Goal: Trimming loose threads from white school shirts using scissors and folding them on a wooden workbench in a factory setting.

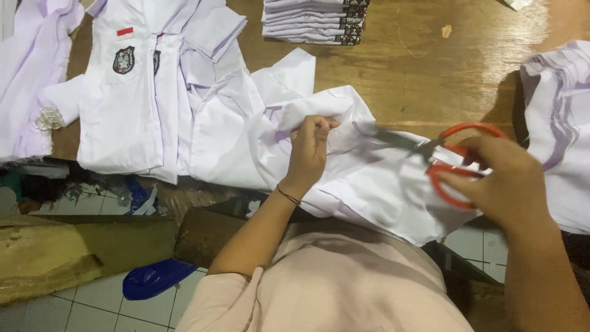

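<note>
1. Far left: pale cloth pile [27, 74] at the table [418, 67] edge, with a small shiny clump [49, 118] lying on it
2. Next over: flat white shirt with badge [123, 92] and a small red-white patch, spread on the table, clear of both hands
3. Top centre: neat stack of folded shirts [313, 21], well apart from the work
4. Left hand [309, 147]: clenched, thumb and fingers pinching a fold of the white shirt [369, 178] that drapes over the table edge towards the lap
5. Scissors [452, 163]: red handles, dark blades lying over the shirt just right of the pinch, tips pointing towards it; blades look nearly closed, blurred
6. Right hand [501, 178]: grasping the scissors, fingers through the loops
7. To do it well, my read: keep the pinched fold taut and lifted so only a thread or edge meets the blades; keep tips clear of the left fingers; snip short, cloth is thin and could nick
8. Far right: another white cloth heap [559, 123], untouched
</note>
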